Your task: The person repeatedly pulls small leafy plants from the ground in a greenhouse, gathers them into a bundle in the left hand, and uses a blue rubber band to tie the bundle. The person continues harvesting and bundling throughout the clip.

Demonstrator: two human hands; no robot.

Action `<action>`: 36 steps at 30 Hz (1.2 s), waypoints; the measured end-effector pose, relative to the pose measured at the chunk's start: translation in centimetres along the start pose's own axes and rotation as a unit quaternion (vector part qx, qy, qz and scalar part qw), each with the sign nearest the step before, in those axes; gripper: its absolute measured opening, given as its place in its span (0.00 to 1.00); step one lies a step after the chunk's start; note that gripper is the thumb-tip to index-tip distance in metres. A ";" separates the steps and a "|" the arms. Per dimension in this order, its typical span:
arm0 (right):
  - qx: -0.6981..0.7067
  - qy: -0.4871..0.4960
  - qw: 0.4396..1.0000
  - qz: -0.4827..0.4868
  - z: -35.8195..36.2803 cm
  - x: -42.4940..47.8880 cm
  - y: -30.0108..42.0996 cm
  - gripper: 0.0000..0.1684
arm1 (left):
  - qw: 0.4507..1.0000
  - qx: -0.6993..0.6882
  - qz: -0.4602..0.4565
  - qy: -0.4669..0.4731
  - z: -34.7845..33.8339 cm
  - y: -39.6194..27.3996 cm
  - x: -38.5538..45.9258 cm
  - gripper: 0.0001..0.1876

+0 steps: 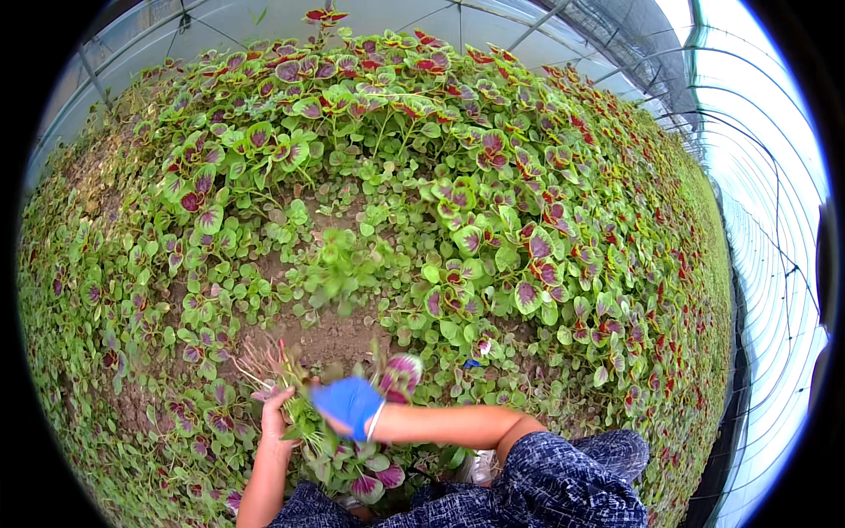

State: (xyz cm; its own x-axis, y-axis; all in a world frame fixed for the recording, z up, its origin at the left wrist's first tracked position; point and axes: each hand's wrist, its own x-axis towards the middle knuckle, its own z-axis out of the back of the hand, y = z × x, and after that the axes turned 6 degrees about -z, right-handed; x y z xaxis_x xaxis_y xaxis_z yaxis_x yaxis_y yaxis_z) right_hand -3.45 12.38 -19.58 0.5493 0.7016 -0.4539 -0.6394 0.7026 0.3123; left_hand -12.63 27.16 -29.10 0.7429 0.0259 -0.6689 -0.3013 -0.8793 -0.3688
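Observation:
Near the bottom of the head view, my bare left hand (276,412) grips a bunch of uprooted leafy amaranth plants (307,426). Pinkish roots (264,363) stick out above that hand, while green and purple leaves hang below. My right hand (350,406), in a blue glove, is blurred and lies against the stems, beside the left. A purple-and-green leaf (401,375) shows just past the glove. The fingers of the right hand are hidden or blurred, so its hold cannot be made out.
Growing amaranth (541,251) surrounds a patch of bare soil (330,336) in front of me. A small blue object (471,363) lies among the leaves. Plastic sheeting on a metal frame (422,23) stands beyond the bed; a hooped tunnel roof (759,158) curves along the right.

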 end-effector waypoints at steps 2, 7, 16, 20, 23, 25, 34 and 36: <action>0.022 -0.006 0.996 0.086 -1.5 -0.5 0.0 0.15 | 0.999 0.010 -0.012 -0.042 -0.9 -0.1 -0.3 0.20; 0.190 -0.045 0.976 0.092 5.1 6.1 -10.8 0.25 | 0.994 0.012 -0.078 -0.081 0.9 -1.8 -3.4 0.24; -0.362 -0.012 0.835 -0.415 9.5 15.5 -41.1 0.49 | 0.974 0.065 -0.075 -0.205 6.3 -0.9 -6.1 0.15; -0.244 0.150 0.804 -0.521 8.5 13.8 -45.5 0.35 | 0.970 0.027 -0.031 -0.239 4.5 -1.2 -7.9 0.18; -0.222 0.147 0.775 -0.574 8.4 12.4 -47.7 0.32 | 0.979 0.057 -0.025 -0.193 3.1 -2.0 -8.1 0.29; -0.226 0.117 0.785 -0.565 8.5 13.1 -46.9 0.32 | 0.972 0.077 -0.003 -0.222 3.9 -1.9 -7.8 0.28; -0.124 0.151 0.925 -0.326 5.7 11.6 -37.0 0.24 | 0.982 0.125 0.020 -0.141 2.2 -1.2 -4.4 0.28; -0.141 0.147 0.940 -0.275 7.7 8.9 -27.9 0.21 | 0.988 0.106 0.053 -0.103 1.6 -1.0 -4.2 0.28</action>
State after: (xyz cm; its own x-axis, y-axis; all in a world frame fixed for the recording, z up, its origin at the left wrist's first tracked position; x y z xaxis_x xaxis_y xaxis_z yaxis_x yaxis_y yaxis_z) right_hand 23.37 -0.08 -25.91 0.6928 0.1487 -0.7056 -0.4415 0.8611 -0.2520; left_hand -16.42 28.71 -26.94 0.5703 0.0547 -0.8196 -0.5054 -0.7633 -0.4026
